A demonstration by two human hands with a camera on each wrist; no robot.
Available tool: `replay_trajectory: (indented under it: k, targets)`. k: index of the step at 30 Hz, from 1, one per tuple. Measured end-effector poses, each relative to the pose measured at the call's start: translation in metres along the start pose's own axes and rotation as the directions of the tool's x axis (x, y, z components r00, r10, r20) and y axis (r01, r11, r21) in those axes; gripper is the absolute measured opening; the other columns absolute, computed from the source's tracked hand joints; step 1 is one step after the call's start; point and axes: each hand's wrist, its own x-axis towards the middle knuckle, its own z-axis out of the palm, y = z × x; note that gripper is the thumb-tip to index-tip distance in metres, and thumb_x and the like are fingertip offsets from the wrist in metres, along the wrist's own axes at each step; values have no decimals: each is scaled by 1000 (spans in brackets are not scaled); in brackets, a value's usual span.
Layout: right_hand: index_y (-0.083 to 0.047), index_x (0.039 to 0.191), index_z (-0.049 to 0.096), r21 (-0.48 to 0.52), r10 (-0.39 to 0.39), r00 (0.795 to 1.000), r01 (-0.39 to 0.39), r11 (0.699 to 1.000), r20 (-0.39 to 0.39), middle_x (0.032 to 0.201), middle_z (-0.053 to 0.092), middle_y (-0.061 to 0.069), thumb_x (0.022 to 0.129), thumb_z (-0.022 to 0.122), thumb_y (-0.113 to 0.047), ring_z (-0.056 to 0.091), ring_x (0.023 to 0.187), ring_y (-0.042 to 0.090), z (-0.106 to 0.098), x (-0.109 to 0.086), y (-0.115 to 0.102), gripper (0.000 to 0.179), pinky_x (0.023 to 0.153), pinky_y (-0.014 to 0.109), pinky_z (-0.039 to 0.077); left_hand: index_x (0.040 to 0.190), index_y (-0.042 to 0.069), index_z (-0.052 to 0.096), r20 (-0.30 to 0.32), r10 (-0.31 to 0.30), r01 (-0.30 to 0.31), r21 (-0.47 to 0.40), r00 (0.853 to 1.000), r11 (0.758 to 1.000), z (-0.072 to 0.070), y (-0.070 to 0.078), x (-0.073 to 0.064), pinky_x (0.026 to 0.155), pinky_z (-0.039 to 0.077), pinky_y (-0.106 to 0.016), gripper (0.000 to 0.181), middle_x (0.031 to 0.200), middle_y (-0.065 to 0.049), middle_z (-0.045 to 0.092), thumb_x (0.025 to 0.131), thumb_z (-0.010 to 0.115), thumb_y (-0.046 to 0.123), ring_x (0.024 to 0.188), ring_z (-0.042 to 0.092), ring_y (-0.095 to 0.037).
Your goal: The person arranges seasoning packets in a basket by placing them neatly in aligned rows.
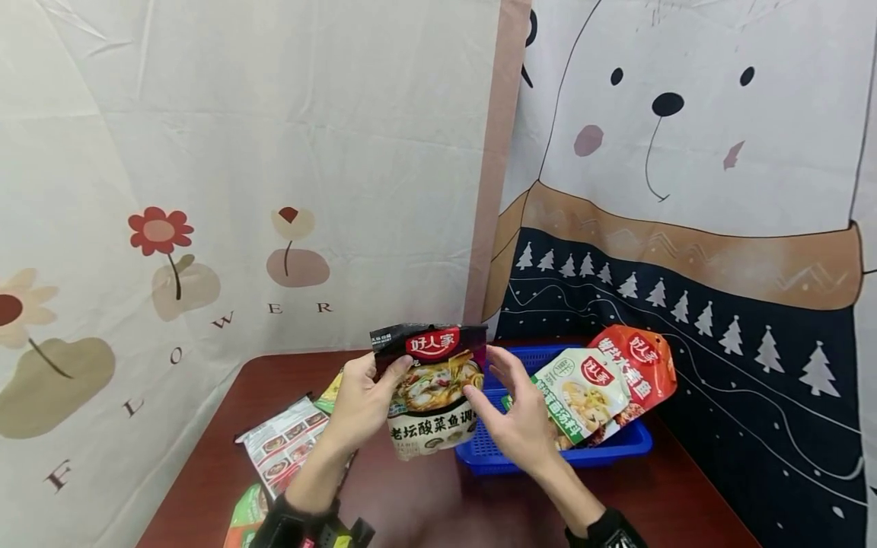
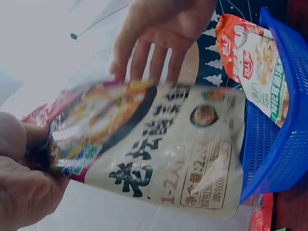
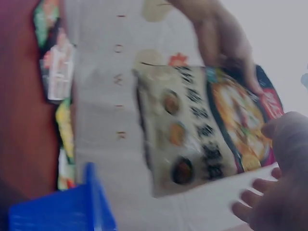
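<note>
A black-and-cream seasoning packet, printed with a bowl of fish soup, is held up above the table. At its left edge my left hand pinches it, thumb across the front. My right hand is at the packet's right side, thumb by the front and fingers loosely spread; in the right wrist view these fingers are not curled round it. Whether the right thumb touches the packet is hard to tell. Behind that hand stands a blue basket holding a white-and-green packet and a red packet.
On the left of the dark red table lie a white packet with red pictures, a green-and-orange packet and a partly hidden yellow packet. Printed cloth curtains hang behind the table.
</note>
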Motion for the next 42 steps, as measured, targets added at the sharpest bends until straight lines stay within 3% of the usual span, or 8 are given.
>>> replay_trajectory:
  k: [3, 6, 9, 14, 19, 24, 33, 42]
  targets:
    - [-11, 159, 57, 171, 167, 968, -200, 965, 186, 148, 75, 17, 106, 79, -10, 77, 131, 19, -17, 9, -4, 57, 108, 20, 61, 146, 10, 75, 58, 18, -16, -33, 998, 999, -2, -2, 0, 103, 64, -23, 34, 139, -15, 81, 113, 67, 9, 123, 77, -5]
    - [-8, 156, 61, 254, 209, 908, -312, 915, 362, 138, 79, 22, 109, 74, -11, 82, 114, 15, -32, 16, -5, 48, 95, 28, 68, 148, 11, 74, 108, 15, -9, -55, 994, 998, -3, -2, -1, 105, 63, -23, 36, 141, -14, 80, 113, 67, 9, 125, 77, -6]
    - [-6, 150, 68, 266, 196, 860, -351, 898, 471, 130, 82, 23, 110, 72, -11, 82, 101, 13, -43, 20, -3, 41, 84, 33, 70, 148, 9, 73, 139, 5, 4, -63, 990, 998, -3, -2, -2, 101, 63, -23, 36, 139, -16, 80, 113, 67, 9, 121, 77, -5]
    - [-1, 135, 78, 248, 177, 823, -356, 901, 539, 122, 84, 22, 110, 73, -11, 82, 96, 13, -49, 23, 1, 27, 84, 31, 70, 144, 4, 74, 166, -26, 38, -70, 986, 997, -2, -3, -4, 95, 66, -25, 33, 133, -21, 82, 113, 68, 11, 112, 79, -5]
    - [2, 117, 83, 222, 190, 805, -368, 903, 563, 113, 85, 20, 109, 74, -11, 81, 94, 11, -49, 22, 2, 18, 82, 28, 69, 141, 2, 76, 188, -30, 46, -82, 982, 996, 0, -8, -3, 91, 66, -25, 31, 127, -22, 83, 113, 68, 10, 107, 79, -6]
    - [0, 105, 86, 201, 185, 810, -348, 916, 557, 107, 86, 17, 109, 75, -11, 79, 92, 9, -47, 21, 2, 16, 80, 26, 67, 142, 2, 75, 213, -44, 68, -103, 976, 992, 0, -13, -3, 89, 67, -26, 31, 128, -23, 82, 114, 67, 12, 106, 79, -7]
    - [-3, 107, 87, 209, 155, 815, -319, 925, 558, 112, 86, 17, 110, 73, -11, 79, 98, 8, -44, 20, 2, 17, 85, 26, 67, 143, 3, 75, 228, -62, 84, -90, 972, 992, 0, -16, -1, 94, 64, -24, 32, 131, -22, 82, 114, 66, 15, 109, 79, -6]
    - [-5, 117, 86, 144, 159, 752, -321, 936, 640, 109, 86, 13, 112, 70, -15, 72, 94, 6, -50, 22, 1, 19, 89, 21, 60, 144, 1, 73, 289, -74, 115, -125, 954, 985, 2, -19, 2, 94, 67, -28, 34, 131, -25, 81, 115, 64, 17, 108, 82, -9]
